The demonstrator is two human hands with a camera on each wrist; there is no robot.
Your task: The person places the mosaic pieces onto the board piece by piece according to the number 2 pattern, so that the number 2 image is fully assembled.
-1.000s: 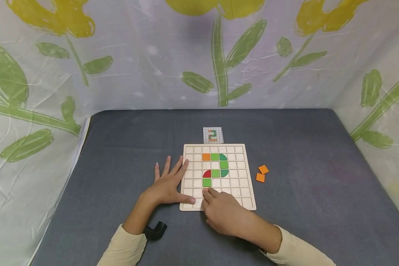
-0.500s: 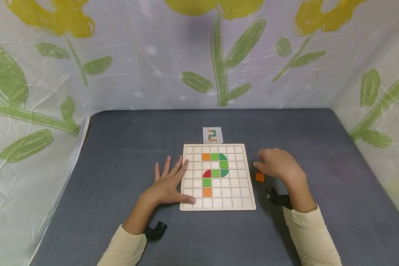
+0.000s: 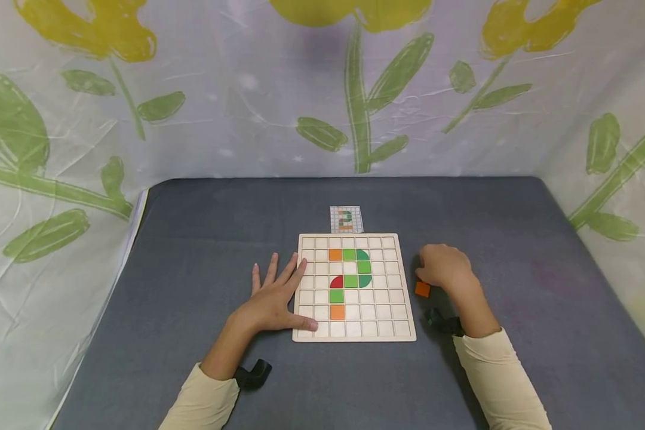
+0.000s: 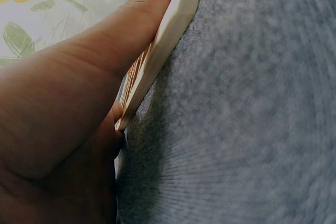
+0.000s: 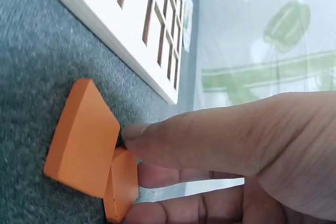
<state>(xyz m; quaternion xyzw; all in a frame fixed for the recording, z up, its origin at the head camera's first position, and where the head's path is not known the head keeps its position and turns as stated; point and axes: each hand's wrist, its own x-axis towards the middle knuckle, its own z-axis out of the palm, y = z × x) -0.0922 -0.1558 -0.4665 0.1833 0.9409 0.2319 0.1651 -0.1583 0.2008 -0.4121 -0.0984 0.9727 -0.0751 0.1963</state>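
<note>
My left hand lies with its fingers spread at the left side of the wooden grid board, thumb resting over its lower left squares. In the left wrist view that thumb lies along the board's edge. Right of the board, my right hand pinches an orange square tile between thumb and fingers, low at the cloth. The head view hides this tile under the hand. A second orange square tile lies right beside it. Orange, green and red pieces, some with a rounded corner, sit in the board's squares.
A small printed card with a coloured grid pattern lies just beyond the board's far edge. Dark grey cloth covers the table. Fabric walls painted with flowers rise behind it and at both sides.
My right hand has let go of an orange tile in the board's lower part and moved right to the loose tiles, now pinching one. The left hand keeps its place.
</note>
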